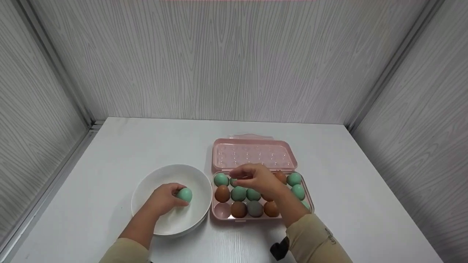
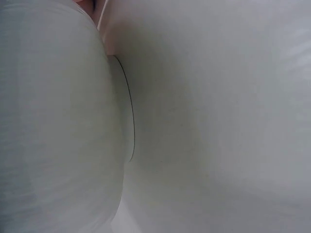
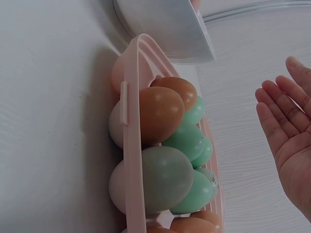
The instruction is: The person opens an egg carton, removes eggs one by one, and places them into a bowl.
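My left hand (image 1: 164, 200) is over the inside of a round white bowl (image 1: 179, 173) and pinches a pale green egg (image 1: 185, 194) between thumb and fingers. To the bowl's right, a pink egg box (image 1: 222, 210) lies with its lid (image 1: 255, 153) folded back. Brown eggs (image 1: 222, 193), green eggs (image 1: 238, 194) and a grey egg (image 1: 255, 208) sit in its cups; the front left cup shows its bare pink bottom. Above the box, my right hand (image 1: 257, 179) holds nothing, its fingers extended; in the right wrist view its palm (image 3: 301, 165) shows. It hides some eggs.
A white table (image 1: 351, 190) bears the bowl and box, which stand close side by side. Grey wood-grain panels (image 1: 219, 62) rise behind and at both sides. A dark strap (image 1: 279, 249) hangs by the right sleeve. Blurred pale surfaces fill most of the left wrist view.
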Available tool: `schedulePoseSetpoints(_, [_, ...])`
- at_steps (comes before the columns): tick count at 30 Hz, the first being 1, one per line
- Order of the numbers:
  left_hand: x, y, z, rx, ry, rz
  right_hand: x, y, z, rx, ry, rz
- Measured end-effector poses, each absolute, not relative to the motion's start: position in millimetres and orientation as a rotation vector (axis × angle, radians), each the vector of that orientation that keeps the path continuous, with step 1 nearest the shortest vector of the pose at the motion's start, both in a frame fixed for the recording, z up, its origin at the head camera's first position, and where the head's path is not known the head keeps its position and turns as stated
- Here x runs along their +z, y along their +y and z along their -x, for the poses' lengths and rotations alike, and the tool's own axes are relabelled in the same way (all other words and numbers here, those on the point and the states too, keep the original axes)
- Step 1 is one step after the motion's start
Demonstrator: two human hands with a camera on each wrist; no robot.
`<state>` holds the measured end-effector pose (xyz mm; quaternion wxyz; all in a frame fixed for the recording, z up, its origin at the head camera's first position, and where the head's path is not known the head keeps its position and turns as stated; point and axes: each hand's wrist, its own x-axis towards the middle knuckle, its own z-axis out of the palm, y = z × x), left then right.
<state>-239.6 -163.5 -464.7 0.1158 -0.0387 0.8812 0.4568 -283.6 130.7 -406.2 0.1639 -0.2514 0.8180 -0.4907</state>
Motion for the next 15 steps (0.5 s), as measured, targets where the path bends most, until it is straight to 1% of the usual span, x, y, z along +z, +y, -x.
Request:
schedulePoseSetpoints(7, [-466.8, -159.8, 240.4, 1.236, 2.589, 0.098, -393.6, 130.0, 275.5, -1.382, 2.337, 0.734])
schedulePoseSetpoints(15, [-467.5, -159.8, 240.3, 1.196, 2.604, 0.067, -409.1, 131.1, 285.3, -1.363, 2.35, 0.74])
